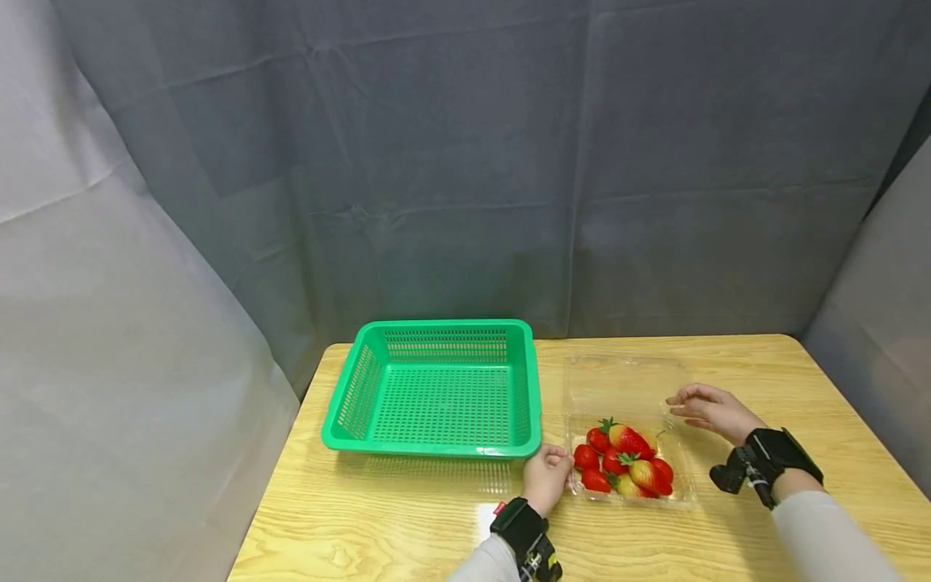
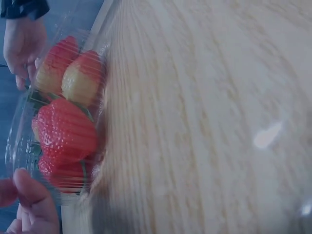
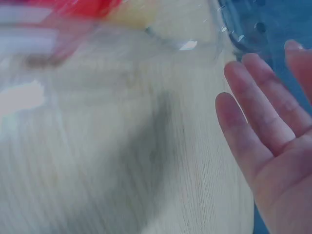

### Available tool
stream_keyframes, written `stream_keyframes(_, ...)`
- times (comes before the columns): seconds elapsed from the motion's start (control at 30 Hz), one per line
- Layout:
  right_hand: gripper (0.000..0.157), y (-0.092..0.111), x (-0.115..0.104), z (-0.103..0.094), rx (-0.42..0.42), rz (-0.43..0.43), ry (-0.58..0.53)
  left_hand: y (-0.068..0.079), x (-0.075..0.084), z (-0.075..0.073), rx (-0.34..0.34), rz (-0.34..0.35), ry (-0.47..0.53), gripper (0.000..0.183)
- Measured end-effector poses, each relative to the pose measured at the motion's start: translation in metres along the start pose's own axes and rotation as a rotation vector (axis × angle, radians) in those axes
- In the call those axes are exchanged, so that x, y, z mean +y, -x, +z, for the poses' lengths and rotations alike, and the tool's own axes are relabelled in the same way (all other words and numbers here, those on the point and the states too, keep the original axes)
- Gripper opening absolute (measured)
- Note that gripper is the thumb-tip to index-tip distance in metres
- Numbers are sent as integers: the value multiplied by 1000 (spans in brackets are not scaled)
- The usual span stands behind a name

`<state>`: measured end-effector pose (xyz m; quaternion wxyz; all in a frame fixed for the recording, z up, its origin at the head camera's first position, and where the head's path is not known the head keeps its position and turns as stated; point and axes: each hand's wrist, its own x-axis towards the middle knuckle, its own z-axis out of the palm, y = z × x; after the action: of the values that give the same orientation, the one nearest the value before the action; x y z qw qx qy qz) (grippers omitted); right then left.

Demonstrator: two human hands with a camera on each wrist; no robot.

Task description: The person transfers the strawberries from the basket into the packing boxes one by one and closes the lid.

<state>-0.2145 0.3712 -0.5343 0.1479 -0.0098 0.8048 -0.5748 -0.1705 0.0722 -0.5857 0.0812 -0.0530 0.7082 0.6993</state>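
A clear plastic clamshell container [image 1: 680, 485] lies on the table with its lid [image 1: 621, 376] folded back away from me. Inside it are several strawberries [image 1: 631, 441], red with some pale yellow parts and green leaves. My left hand [image 1: 547, 478] is at the container's left side, and in the left wrist view the thumb [image 2: 30, 187] and a finger pinch its rim. Beside the right edge, near the hinge, is my right hand [image 1: 716, 412]. Its fingers [image 3: 263, 102] are extended and apart, holding nothing.
To the left of the container, a green plastic basket [image 1: 431, 449] with slotted walls stands on the wooden table [image 1: 407, 517]. A grey cloth [image 1: 436, 162] hangs behind the table, with lighter cloth [image 1: 124, 364] at the left side.
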Motion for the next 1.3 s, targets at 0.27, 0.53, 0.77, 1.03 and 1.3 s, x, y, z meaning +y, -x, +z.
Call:
stream_keyframes(0.27, 51, 22, 0, 0, -55, 12, -22, -1, -2, -2, -5, -21, 37, 7)
stream_keyframes(0.53, 38, 43, -1, 12, -199, 114, 16, -3, -6, -3, 1, 6, -8, 6)
stream_keyframes(0.77, 50, 54, 14, 22, -253, 103, -20, -3, -9, -5, -18, 10, 34, 7)
stream_keyframes(1.03, 62, 56, 20, 31, -269, 82, -80, 6, -5, -16, -158, -59, 198, 21)
stream_keyframes(1.3, 58, 64, 18, 38, -205, 66, -84, 17, 1, -21, -253, -118, 242, 32)
